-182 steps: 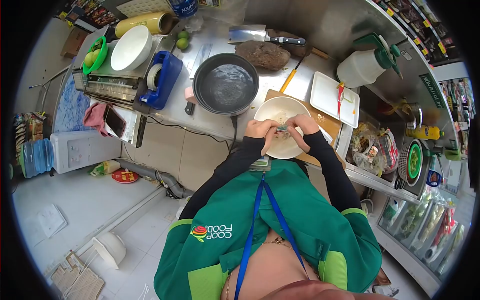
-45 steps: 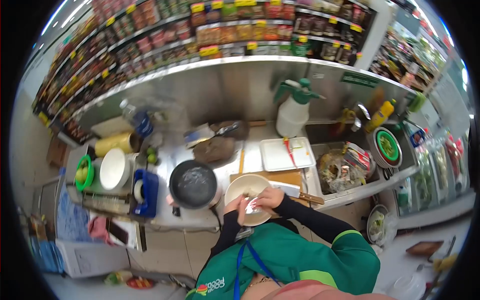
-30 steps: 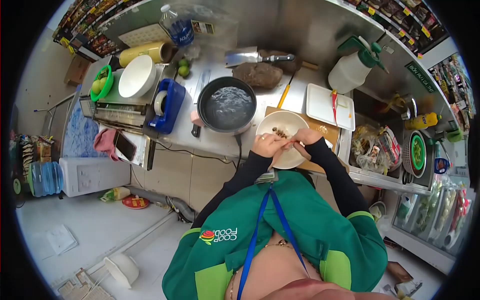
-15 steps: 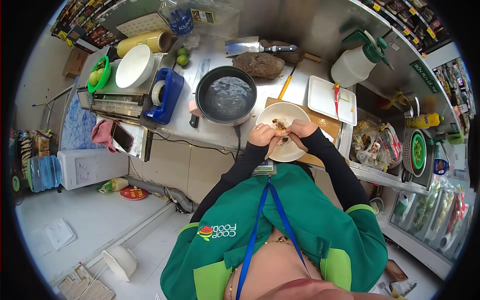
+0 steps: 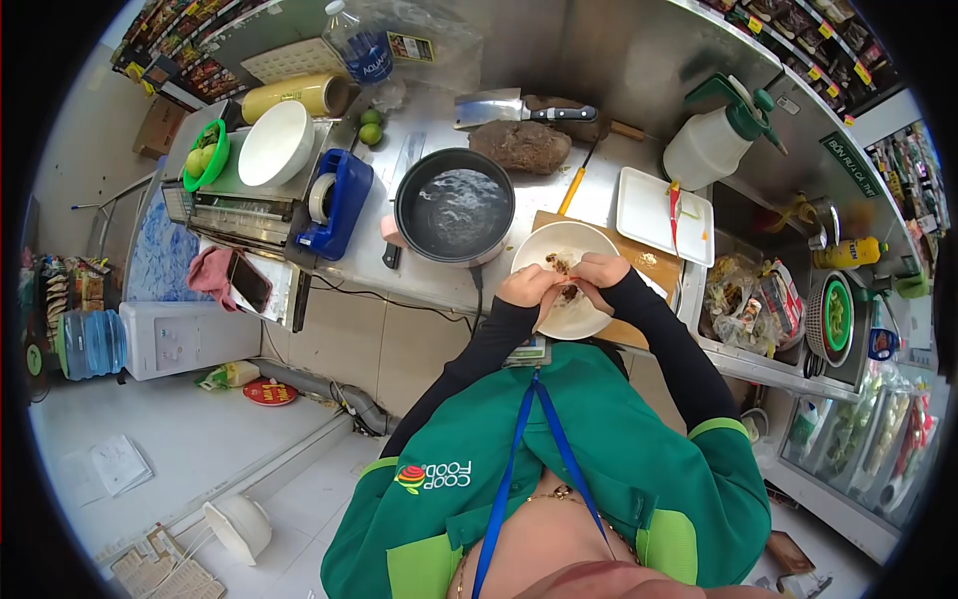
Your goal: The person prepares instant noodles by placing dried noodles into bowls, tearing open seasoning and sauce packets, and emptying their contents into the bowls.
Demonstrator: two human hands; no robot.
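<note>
Over a white bowl, my left hand and my right hand meet with fingertips pinched together. Between them is a small dark brown piece, too small to name. More dark bits lie inside the bowl, just beyond the fingers. The bowl sits at the counter's front edge, partly on a wooden cutting board. Left of it stands a dark pot with clear liquid in it.
Behind the pot lie a cleaver and a brown lump. A yellow-handled tool and a white tray are beyond the bowl. A blue tape dispenser stands left; a sink with plastic bags is right.
The view has shifted slightly, so the counter appears a little lower. Both hands stay pinched together over the bowl, and a dark piece now shows more clearly below the fingertips.
</note>
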